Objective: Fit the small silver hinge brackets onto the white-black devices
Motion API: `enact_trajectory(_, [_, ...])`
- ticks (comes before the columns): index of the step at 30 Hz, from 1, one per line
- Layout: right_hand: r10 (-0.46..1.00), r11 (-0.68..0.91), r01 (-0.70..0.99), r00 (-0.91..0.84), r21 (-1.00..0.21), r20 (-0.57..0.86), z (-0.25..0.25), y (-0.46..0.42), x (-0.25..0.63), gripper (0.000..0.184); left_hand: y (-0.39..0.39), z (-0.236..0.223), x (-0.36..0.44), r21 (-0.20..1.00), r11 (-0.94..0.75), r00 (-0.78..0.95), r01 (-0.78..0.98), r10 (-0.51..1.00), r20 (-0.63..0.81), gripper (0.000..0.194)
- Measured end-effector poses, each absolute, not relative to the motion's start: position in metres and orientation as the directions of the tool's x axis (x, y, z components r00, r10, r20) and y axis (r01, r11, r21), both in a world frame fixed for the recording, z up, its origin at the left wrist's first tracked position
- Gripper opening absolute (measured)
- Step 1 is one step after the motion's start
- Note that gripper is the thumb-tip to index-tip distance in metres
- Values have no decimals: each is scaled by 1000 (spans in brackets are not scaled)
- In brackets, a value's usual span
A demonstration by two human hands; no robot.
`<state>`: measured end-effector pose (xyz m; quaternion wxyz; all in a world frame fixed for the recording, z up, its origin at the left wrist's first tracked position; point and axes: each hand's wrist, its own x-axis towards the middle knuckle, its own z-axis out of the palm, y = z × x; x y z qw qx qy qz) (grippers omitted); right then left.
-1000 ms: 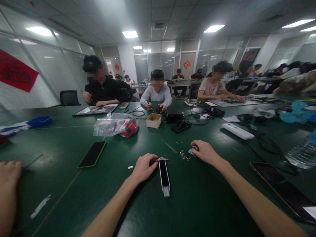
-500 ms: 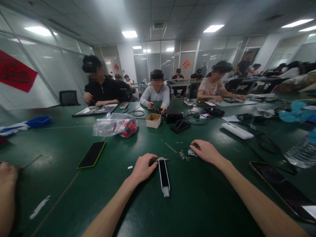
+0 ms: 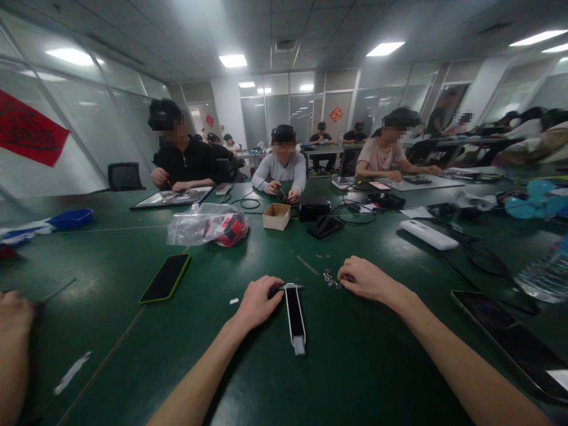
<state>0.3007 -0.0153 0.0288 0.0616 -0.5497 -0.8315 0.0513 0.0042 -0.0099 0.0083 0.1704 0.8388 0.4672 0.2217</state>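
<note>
A narrow black and white device [image 3: 295,316] lies lengthwise on the green table [image 3: 364,367] in front of me. My left hand [image 3: 257,302] is curled at its far end, fingers closed round a small dark part there. My right hand [image 3: 366,278] rests palm down a little to the right, fingers bent over a small piece that is mostly hidden. Several tiny metal screws [image 3: 329,278] lie in a cluster just left of its fingertips.
A phone in a green case [image 3: 165,277] lies to the left, a plastic bag with a red item [image 3: 208,228] and a small cardboard box [image 3: 276,216] farther back. A dark tablet [image 3: 510,343] and water bottle [image 3: 544,275] sit right. Another person's hand [image 3: 15,313] is at far left. Several people work across the table.
My right hand has slid toward me and left, closer to the screws, covering the small grey piece seen earlier. My left hand has stayed on the device.
</note>
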Motion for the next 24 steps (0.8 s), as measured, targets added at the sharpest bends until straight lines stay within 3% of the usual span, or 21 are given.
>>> enact_trajectory(7, [928, 365, 922, -371, -130, -23, 33, -18, 297, 20, -10, 8, 4, 499, -511, 465, 700, 856, 225, 22])
enact_trajectory(14, [940, 335, 924, -341, -185, 0, 33, -20, 295, 11, -10, 8, 3, 500, -516, 469, 696, 853, 228, 22])
enact_trajectory(18, [931, 364, 898, -355, -247, 83, 27, -18, 297, 9, -9, 5, 3, 489, -522, 467, 699, 851, 241, 21])
enact_trajectory(24, [907, 414, 782, -311, -465, 284, 18, -24, 266, 11, -10, 5, 4, 495, -530, 460, 688, 847, 268, 21])
